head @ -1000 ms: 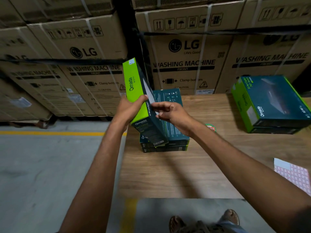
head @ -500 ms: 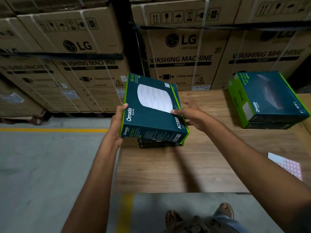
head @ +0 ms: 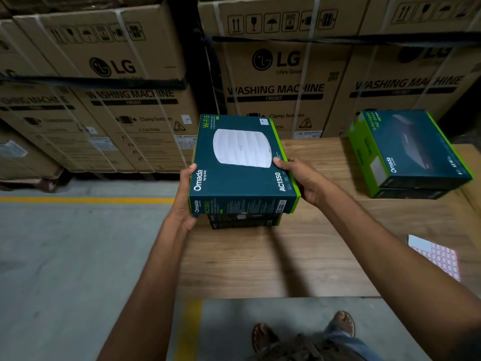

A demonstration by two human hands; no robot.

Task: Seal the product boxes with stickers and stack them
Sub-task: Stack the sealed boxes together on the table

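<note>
Both my hands are clamped on one product box (head: pixel 234 183), a dark teal carton with green edges, printed "Omada" and "AC1350", with a white round device pictured on its top face. The box lies flat, top face up.

My left hand (head: pixel 185 196) grips its left side near the front corner, thumb on the top face. My right hand (head: pixel 299 178) grips its right side, thumb on the top edge and fingers curled beneath.

The box sits directly over a low stack of boxes (head: pixel 244 220) of the same kind at the left part of the wooden table (head: pixel 260 261). Its front overhangs the stack slightly. I cannot tell whether it rests on the stack or is just clear of it.

A sticker sheet (head: pixel 440 256), with a grid of small pinkish labels, lies on the table at my right, well apart from the box.

At the far right of the table stand two larger teal-and-green switch boxes (head: pixel 416 152), one upon the other.

Behind the table are stacked washing machine cartons (head: pixel 276 79). A yellow line (head: pixel 78 200) runs across the concrete floor at my left.
</note>
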